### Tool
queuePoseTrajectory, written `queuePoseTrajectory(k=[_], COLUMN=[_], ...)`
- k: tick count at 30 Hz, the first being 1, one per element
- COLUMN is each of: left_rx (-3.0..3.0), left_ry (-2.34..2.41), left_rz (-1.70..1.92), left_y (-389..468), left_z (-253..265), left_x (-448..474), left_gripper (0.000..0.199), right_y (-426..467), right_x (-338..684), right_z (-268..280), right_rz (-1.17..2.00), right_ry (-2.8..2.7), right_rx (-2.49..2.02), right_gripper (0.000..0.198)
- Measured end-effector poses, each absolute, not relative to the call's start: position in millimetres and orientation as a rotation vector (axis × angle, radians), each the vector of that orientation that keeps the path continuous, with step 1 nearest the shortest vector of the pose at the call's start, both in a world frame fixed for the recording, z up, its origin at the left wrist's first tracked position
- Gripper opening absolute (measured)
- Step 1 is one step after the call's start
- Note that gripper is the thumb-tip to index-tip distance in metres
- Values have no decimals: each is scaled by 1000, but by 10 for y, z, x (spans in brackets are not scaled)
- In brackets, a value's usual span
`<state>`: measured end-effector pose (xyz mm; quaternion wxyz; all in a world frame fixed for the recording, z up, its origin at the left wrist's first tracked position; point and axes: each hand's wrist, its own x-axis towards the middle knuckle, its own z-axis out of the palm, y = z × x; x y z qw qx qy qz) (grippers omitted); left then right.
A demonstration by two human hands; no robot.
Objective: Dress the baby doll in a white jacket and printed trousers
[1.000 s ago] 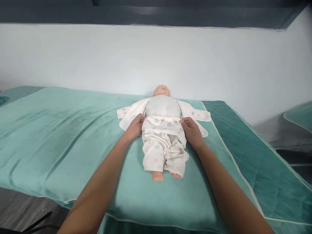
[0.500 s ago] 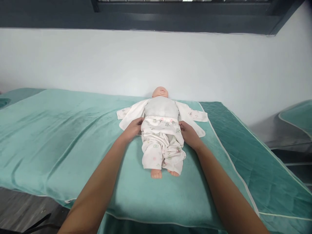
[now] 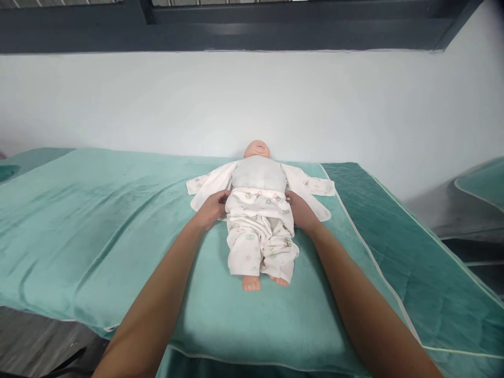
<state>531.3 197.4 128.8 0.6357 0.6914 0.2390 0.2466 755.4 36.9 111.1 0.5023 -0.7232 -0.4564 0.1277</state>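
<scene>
A baby doll (image 3: 258, 173) lies on its back, head toward the wall, its grey-white torso bare in front. It wears white printed pants (image 3: 262, 231), the elastic waistband across its belly and both feet showing below the cuffs. My left hand (image 3: 213, 207) has its fingers closed at the left edge of the waistband. At the right edge, my right hand (image 3: 301, 210) holds the waistband, fingertips partly hidden behind the cloth. A white long-sleeved baby top (image 3: 315, 186) lies spread open under the doll, sleeves stretched out to both sides.
The doll rests on a teal sheet (image 3: 118, 220) with folds on the left. A darker quilted cover (image 3: 394, 236) lies to the right. Behind stands a white wall (image 3: 236, 100), with a dark metal frame (image 3: 275, 31) overhead. Grey floor (image 3: 35, 341) shows at lower left.
My right hand has shifted slightly inward and up along the waistband. My left hand stays at its side. The camera view has tilted a little; the doll lies as before.
</scene>
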Motion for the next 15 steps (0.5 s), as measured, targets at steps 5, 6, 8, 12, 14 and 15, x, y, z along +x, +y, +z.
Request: queuePoseTrajectory(k=[5,6,8,12,14,15], left_rx=[1509,1490,1459,1418,1392,1369], left_ry=[546,549,556,569,575,585], left_rz=[533,522,503,550,631,678], left_y=[2020,2026,2031,2014,1994,1982], left_z=[1274,1275,1278,1299,1328,1349], left_x=[5299,5295,5294,5360,5441,5492], left_gripper=[22,23,26,25,24,25], right_y=[377,385,408,446,446,443], right_x=[7570,7572,7570,7523,7470,7439], right_z=[1034,1021,1001,1031,1089,1125], right_rz=[392,403,402,417,459,481], right_ry=[-1123,-1113,-1086,-998,-932,-903], right_rx=[-1668,-1644,-1619,-1570,-1519,-1484], right_gripper=[20,21,20,24,30,32])
